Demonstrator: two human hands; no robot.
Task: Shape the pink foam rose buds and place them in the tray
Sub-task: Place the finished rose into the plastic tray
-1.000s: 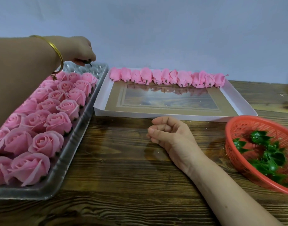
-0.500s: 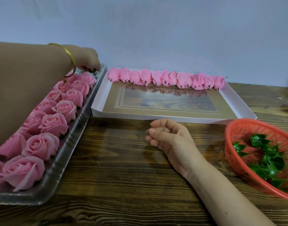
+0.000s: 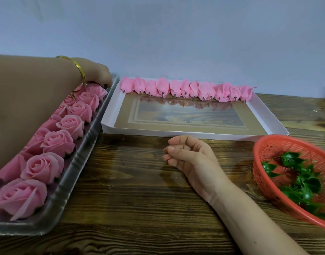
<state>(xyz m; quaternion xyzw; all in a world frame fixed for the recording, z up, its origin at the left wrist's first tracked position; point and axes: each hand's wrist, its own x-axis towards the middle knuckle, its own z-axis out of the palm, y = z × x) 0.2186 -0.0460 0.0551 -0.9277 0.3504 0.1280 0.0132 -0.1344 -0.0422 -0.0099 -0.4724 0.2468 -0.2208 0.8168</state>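
A clear plastic tray (image 3: 79, 155) on the left holds rows of shaped pink foam roses (image 3: 66, 124). My left hand (image 3: 97, 74), with a gold bangle on the wrist, reaches to the tray's far right corner. Its fingers curl down around a pink rose (image 3: 98, 89) with a dark base, set at the end of the row. My right hand (image 3: 191, 157) rests on the wooden table in the middle, fingers loosely curled and holding nothing. A row of unshaped pink buds (image 3: 187, 90) lies along the far side of a white shallow box (image 3: 194, 134).
A red plastic basket (image 3: 264, 150) with green plastic calyxes (image 3: 305, 183) sits at the right edge. A blue-grey wall stands close behind the trays. Bare wooden table lies between the tray, the box and the basket.
My left hand has lowered from above the tray's far end down into the far right corner with the rose. The view shifted slightly. My right hand has stayed put.
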